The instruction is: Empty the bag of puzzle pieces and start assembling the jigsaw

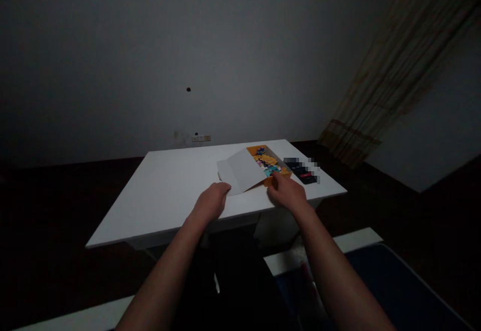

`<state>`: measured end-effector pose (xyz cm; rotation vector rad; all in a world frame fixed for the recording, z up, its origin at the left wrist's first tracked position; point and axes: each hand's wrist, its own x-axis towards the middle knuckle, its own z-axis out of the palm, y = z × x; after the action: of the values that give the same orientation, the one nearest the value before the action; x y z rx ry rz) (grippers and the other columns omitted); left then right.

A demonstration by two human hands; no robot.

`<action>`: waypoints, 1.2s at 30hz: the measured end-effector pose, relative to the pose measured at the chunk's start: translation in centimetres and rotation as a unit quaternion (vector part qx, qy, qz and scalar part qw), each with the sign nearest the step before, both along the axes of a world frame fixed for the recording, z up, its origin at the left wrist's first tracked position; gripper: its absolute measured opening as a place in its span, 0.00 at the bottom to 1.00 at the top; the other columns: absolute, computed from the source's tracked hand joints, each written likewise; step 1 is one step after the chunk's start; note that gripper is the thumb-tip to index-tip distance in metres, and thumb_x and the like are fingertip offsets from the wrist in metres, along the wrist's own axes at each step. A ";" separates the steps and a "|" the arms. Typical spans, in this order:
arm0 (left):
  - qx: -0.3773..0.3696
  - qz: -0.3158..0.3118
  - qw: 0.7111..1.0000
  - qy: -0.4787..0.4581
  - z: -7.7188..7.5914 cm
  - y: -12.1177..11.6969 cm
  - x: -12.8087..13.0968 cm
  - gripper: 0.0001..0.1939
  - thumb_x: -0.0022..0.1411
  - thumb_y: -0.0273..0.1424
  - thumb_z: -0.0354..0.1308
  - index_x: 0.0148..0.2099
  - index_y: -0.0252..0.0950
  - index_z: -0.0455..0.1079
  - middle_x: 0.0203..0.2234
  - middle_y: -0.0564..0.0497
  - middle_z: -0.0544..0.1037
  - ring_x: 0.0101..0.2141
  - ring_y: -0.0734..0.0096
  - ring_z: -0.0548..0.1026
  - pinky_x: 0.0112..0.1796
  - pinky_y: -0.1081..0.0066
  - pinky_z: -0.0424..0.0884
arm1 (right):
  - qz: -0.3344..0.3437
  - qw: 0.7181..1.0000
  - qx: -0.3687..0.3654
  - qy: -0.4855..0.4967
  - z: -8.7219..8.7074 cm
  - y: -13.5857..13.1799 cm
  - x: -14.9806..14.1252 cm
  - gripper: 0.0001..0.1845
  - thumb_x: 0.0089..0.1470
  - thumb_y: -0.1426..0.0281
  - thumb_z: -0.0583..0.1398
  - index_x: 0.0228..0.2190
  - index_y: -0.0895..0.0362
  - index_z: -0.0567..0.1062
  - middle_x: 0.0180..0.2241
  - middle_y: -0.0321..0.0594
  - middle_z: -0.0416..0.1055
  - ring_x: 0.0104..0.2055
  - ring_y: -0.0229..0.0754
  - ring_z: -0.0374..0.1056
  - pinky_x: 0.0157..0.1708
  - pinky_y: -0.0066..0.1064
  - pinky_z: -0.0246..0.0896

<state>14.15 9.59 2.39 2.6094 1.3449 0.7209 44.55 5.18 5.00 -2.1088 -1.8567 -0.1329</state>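
Observation:
An orange cardboard box (pixel 253 149) lies opened on the white table, its white-lined lid (pixel 242 171) folded out to the left. Inside sits a heap of loose jigsaw puzzle pieces (pixel 265 161) in yellow, teal, pink and dark blue. My left hand (pixel 211 202) is closed on the near corner of the lid, thumb along its edge. At the box's near right wall, my right hand (pixel 288 192) is closed, with the thumb and fingers around the orange side. Its fingertips are partly hidden.
A dark flat item (pixel 310 177), partly pixelated, lies right of the box on the white table (pixel 158 191). Closer to me are a pale bench edge (pixel 361 238) and a dark blue surface (pixel 394 281). Behind the table stands a wall with a socket strip (pixel 201 138); a curtain (pixel 361 115) hangs at right.

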 end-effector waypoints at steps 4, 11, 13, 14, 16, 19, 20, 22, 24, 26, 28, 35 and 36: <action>-0.073 0.023 0.992 -0.101 1.2 -2.6 0.1 0.19 0.74 0.30 0.54 0.61 0.34 0.80 0.57 0.36 0.85 0.58 0.48 0.82 0.60 0.46 0.79 | 0.008 1.000 -0.006 -0.019 0.7 -0.8 -2.2 0.16 0.69 0.56 0.64 0.49 0.53 0.84 0.40 0.52 0.85 0.39 0.56 0.80 0.36 0.39 0.65; -0.370 -0.021 0.817 -0.442 -2.3 -11.9 0.0 0.27 0.76 0.44 0.59 0.72 0.43 0.71 0.67 0.37 0.79 0.43 0.56 0.88 0.40 0.56 0.88 | 0.071 0.996 0.058 0.013 -0.5 -5.6 -7.4 0.11 0.68 0.56 0.66 0.42 0.49 0.84 0.32 0.47 0.84 0.31 0.56 0.79 0.29 0.39 0.60; -0.325 0.016 0.824 -0.464 -3.2 -13.3 -0.4 0.26 0.77 0.44 0.58 0.72 0.43 0.70 0.67 0.38 0.78 0.53 0.52 0.87 0.48 0.53 0.89 | 0.087 0.993 0.074 0.023 -0.9 -6.9 -9.0 0.10 0.68 0.56 0.66 0.41 0.48 0.84 0.30 0.46 0.83 0.30 0.56 0.78 0.28 0.38 0.60; -0.281 0.035 0.839 -0.465 -3.4 -13.6 -0.5 0.25 0.77 0.43 0.58 0.71 0.44 0.70 0.67 0.39 0.78 0.57 0.50 0.85 0.53 0.51 0.87 | 0.096 0.992 0.076 0.027 -1.0 -7.4 -9.7 0.10 0.68 0.56 0.66 0.41 0.47 0.84 0.30 0.46 0.83 0.29 0.56 0.78 0.27 0.38 0.61; -0.172 0.065 0.876 -0.445 -3.1 -13.8 -0.7 0.23 0.78 0.40 0.58 0.70 0.46 0.71 0.66 0.40 0.77 0.63 0.50 0.80 0.60 0.47 0.83 | 0.112 0.990 0.072 0.040 -1.1 -7.9 -10.8 0.10 0.68 0.56 0.65 0.40 0.47 0.83 0.28 0.45 0.82 0.29 0.55 0.79 0.27 0.38 0.62; -0.031 0.088 0.924 -0.370 -1.6 -13.3 -0.4 0.23 0.77 0.36 0.59 0.70 0.48 0.71 0.69 0.40 0.72 0.68 0.47 0.74 0.68 0.42 0.76 | 0.152 0.979 0.085 0.110 -1.5 -8.1 -11.8 0.09 0.67 0.59 0.65 0.44 0.47 0.83 0.31 0.43 0.84 0.32 0.54 0.80 0.31 0.38 0.66; -0.001 0.085 0.935 -0.345 -0.9 -13.1 -0.2 0.22 0.77 0.35 0.59 0.69 0.47 0.72 0.71 0.40 0.69 0.71 0.45 0.71 0.70 0.40 0.74 | 0.165 0.969 0.098 0.156 -1.9 -8.3 -12.0 0.10 0.67 0.60 0.64 0.46 0.47 0.82 0.32 0.42 0.84 0.32 0.53 0.80 0.33 0.40 0.68; 0.030 0.050 0.950 -0.308 0.3 -12.6 0.4 0.17 0.77 0.33 0.59 0.64 0.44 0.76 0.77 0.41 0.63 0.75 0.41 0.65 0.71 0.37 0.71 | 0.161 0.936 0.136 0.283 -3.3 -8.6 -12.2 0.11 0.67 0.59 0.63 0.49 0.46 0.79 0.31 0.39 0.81 0.31 0.51 0.78 0.35 0.41 0.70; 0.039 0.006 0.957 -0.289 1.4 -12.1 0.9 0.12 0.77 0.33 0.58 0.58 0.42 0.78 0.79 0.42 0.62 0.76 0.41 0.65 0.70 0.37 0.73 | 0.101 0.879 0.190 0.425 -5.0 -9.0 -12.3 0.10 0.67 0.55 0.62 0.46 0.45 0.76 0.28 0.35 0.76 0.29 0.50 0.74 0.32 0.42 0.70; 0.048 -0.015 0.955 -0.292 2.2 -11.8 1.1 0.10 0.78 0.34 0.57 0.54 0.42 0.79 0.76 0.43 0.67 0.74 0.45 0.69 0.68 0.39 0.74 | 0.014 0.808 0.245 0.536 -6.6 -9.4 -12.6 0.14 0.63 0.51 0.65 0.44 0.44 0.71 0.30 0.34 0.72 0.32 0.51 0.73 0.32 0.43 0.70; 0.063 -0.007 0.949 -0.309 2.8 -11.5 0.9 0.09 0.78 0.35 0.57 0.52 0.42 0.78 0.72 0.43 0.73 0.70 0.49 0.73 0.67 0.40 0.76 | -0.042 0.735 0.238 0.633 -7.3 -9.5 -13.1 0.22 0.59 0.49 0.68 0.47 0.44 0.68 0.36 0.35 0.73 0.38 0.51 0.75 0.36 0.42 0.74; 0.067 0.035 0.972 -0.222 2.0 -9.1 -0.4 0.16 0.76 0.38 0.58 0.61 0.43 0.77 0.72 0.43 0.74 0.72 0.47 0.70 0.72 0.38 0.68 | -0.135 0.522 0.130 0.832 -3.9 -7.2 -15.4 0.44 0.49 0.48 0.77 0.57 0.46 0.62 0.54 0.42 0.78 0.52 0.49 0.79 0.46 0.40 0.76; 0.058 0.034 0.977 -0.200 1.4 -8.7 -0.3 0.20 0.76 0.38 0.58 0.65 0.42 0.76 0.75 0.41 0.70 0.74 0.45 0.68 0.72 0.38 0.67 | -0.153 0.519 0.134 0.830 -3.4 -6.8 -15.8 0.47 0.47 0.51 0.78 0.58 0.45 0.60 0.56 0.42 0.78 0.55 0.50 0.79 0.47 0.40 0.76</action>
<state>13.81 0.87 3.80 2.3299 1.3028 1.2886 28.74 -1.66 1.60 -1.1058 -0.1830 1.0566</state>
